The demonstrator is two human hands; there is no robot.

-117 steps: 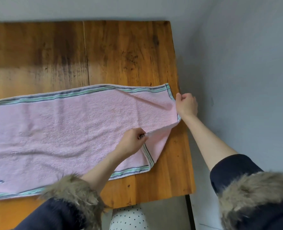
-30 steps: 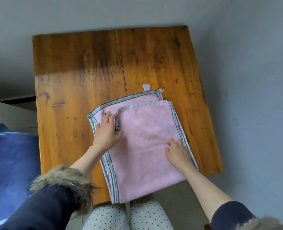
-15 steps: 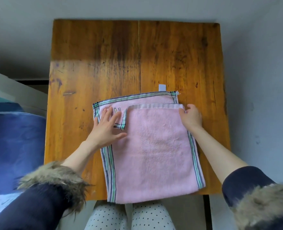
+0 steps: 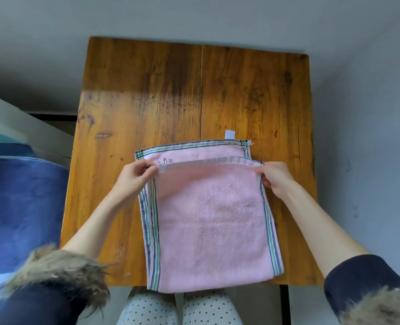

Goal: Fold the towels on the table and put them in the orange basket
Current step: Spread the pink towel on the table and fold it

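A pink towel (image 4: 213, 226) with green and blue striped borders lies folded in half on the wooden table (image 4: 147, 95), its near edge hanging slightly over the table's front. My left hand (image 4: 133, 177) pinches the far left corner of the upper layer. My right hand (image 4: 274, 177) pinches the far right corner. The upper layer's far edge is lifted a little, short of the lower layer's far edge. A white tag (image 4: 230, 134) sticks out beyond the far edge. No orange basket is in view.
A blue fabric-covered surface (image 4: 18, 202) lies to the left of the table, with a white ledge (image 4: 25, 123) behind it. Grey floor surrounds the table at the right and far side. My polka-dot knees (image 4: 177, 308) are below the front edge.
The long towel has been folded in half. Since half a second ago my left hand went from lying flat on the towel to pinching the upper corner, and both hands lifted the upper edge.
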